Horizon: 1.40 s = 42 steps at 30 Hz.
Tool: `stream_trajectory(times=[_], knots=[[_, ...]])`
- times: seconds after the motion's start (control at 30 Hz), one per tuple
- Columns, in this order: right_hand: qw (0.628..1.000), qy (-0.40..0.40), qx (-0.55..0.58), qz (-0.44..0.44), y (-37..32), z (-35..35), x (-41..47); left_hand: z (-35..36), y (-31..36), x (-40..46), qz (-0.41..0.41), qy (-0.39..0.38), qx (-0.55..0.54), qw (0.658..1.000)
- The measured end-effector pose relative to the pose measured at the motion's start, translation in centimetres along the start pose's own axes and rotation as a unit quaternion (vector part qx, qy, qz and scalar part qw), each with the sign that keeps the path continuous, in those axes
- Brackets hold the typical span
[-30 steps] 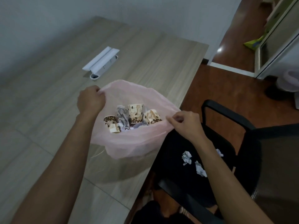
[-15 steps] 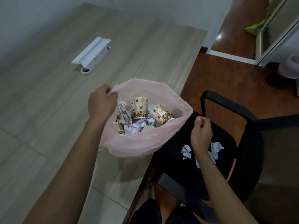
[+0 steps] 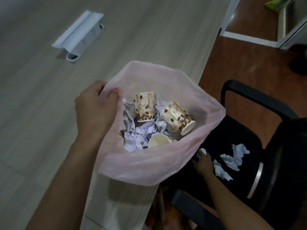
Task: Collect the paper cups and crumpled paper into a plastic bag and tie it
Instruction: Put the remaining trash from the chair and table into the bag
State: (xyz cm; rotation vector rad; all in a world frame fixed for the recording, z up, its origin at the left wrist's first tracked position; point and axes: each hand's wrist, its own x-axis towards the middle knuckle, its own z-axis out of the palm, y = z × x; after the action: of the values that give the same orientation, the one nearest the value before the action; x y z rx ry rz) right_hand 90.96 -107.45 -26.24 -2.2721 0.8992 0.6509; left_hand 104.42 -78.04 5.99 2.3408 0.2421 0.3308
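Observation:
A pink plastic bag (image 3: 149,165) stands open at the table's right edge. My left hand (image 3: 95,110) grips its left rim. Inside lie three paper cups with a coffee-bean print: one upright (image 3: 144,109), one tipped on its side (image 3: 178,117), one showing its open mouth (image 3: 159,141). Crumpled paper (image 3: 141,133) fills the space around them. My right hand (image 3: 204,163) is down on the black chair seat, its fingertips pinching a small crumpled paper (image 3: 203,150). More crumpled paper (image 3: 232,159) lies on the seat just to the right of that hand.
The wooden table (image 3: 41,113) carries a white cable-port lid (image 3: 78,34) at the back. A black office chair (image 3: 249,130) with an armrest stands against the table's right edge, on brown floor. A white door frame (image 3: 249,37) is at the far right.
My right hand let go of the bag's right rim and dropped to the chair seat, onto a paper piece. The left hand still holds the rim; the bag's mouth sagged wider.

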Motion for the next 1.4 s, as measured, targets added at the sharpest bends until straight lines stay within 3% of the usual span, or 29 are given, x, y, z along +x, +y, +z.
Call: stream_trajectory(times=[0.3, 0.53, 0.67, 0.8, 0.93, 1.0, 1.07, 1.17, 1.23, 1.3, 1.4], knots=[[0.995, 0.068, 0.064, 0.022, 4.3, 3.2, 0.9, 1.2, -1.8, 0.0, 0.016, -0.003, -0.013, 1.000], [0.958, 0.096, 0.268, 0.043, -0.5, -1.6, -5.9, 0.0, -0.9, -0.2, -0.012, -0.016, -0.022, 1.000], [0.900, 0.123, 0.417, 0.019, -3.4, -7.3, -10.5, -1.6, 0.3, -0.4, -0.040, -0.030, -0.042, 0.998], [0.832, 0.259, 0.490, -0.026, -8.3, -16.0, -17.3, -2.8, 0.9, -0.6, -0.073, -0.026, -0.055, 0.996], [0.755, 0.278, 0.556, -0.209, -13.7, -20.8, -23.4, -3.4, 1.3, -0.4, -0.098, -0.014, -0.060, 0.993], [0.764, 0.258, 0.518, -0.284, -16.3, -20.7, -24.3, -3.3, 1.7, -0.5, -0.094, -0.021, -0.060, 0.994], [0.799, 0.219, 0.455, -0.327, -18.8, -19.7, -24.5, -2.9, 2.2, -0.7, -0.083, -0.031, -0.060, 0.994], [0.872, 0.070, 0.332, -0.353, -20.9, -17.9, -23.6, -2.3, 3.0, -0.9, -0.068, -0.044, -0.055, 0.995], [0.896, 0.035, 0.243, -0.369, -21.0, -17.0, -23.2, -1.8, 3.4, -1.1, -0.061, -0.052, -0.053, 0.995], [0.880, 0.078, 0.252, -0.396, -20.3, -17.0, -23.4, -1.2, 3.7, -1.1, -0.052, -0.059, -0.056, 0.995], [0.835, 0.225, 0.310, -0.396, -17.8, -18.0, -23.4, -0.2, 4.0, -1.2, -0.040, -0.067, -0.055, 0.995]])
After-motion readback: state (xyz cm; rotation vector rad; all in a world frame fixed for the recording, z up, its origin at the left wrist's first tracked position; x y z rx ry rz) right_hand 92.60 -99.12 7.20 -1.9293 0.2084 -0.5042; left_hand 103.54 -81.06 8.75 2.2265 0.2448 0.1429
